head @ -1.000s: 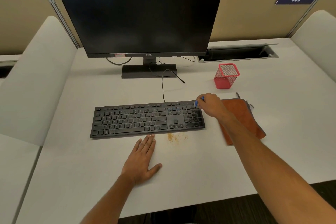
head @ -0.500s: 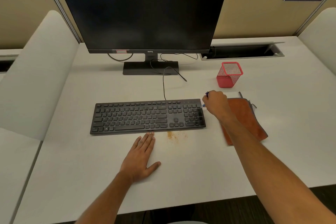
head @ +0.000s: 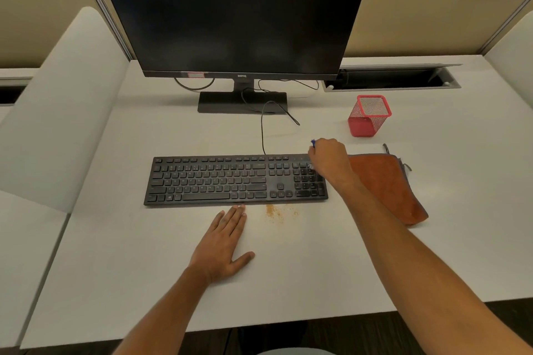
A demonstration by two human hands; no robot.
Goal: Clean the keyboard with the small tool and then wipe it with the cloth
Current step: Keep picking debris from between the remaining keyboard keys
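- Blue small tool [head: 313, 142] clenched in my right hand [head: 328, 159], working the numpad end of the keyboard [head: 235, 181].
- Left hand [head: 223, 242] flat, holding nothing, fingertips at the front edge.
- Brushing step, I'd say; orange cloth [head: 388, 184] next, just beside.

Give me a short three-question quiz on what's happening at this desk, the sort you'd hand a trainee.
1. True or false: the left hand holds the cloth.
2. The right hand works its small blue tool at which end of the keyboard? A) number-pad end B) letter-key end C) underside
3. What lies on the desk just in front of the keyboard?

Key:
1. False; it rests flat on the desk.
2. A.
3. Orange-brown crumbs.
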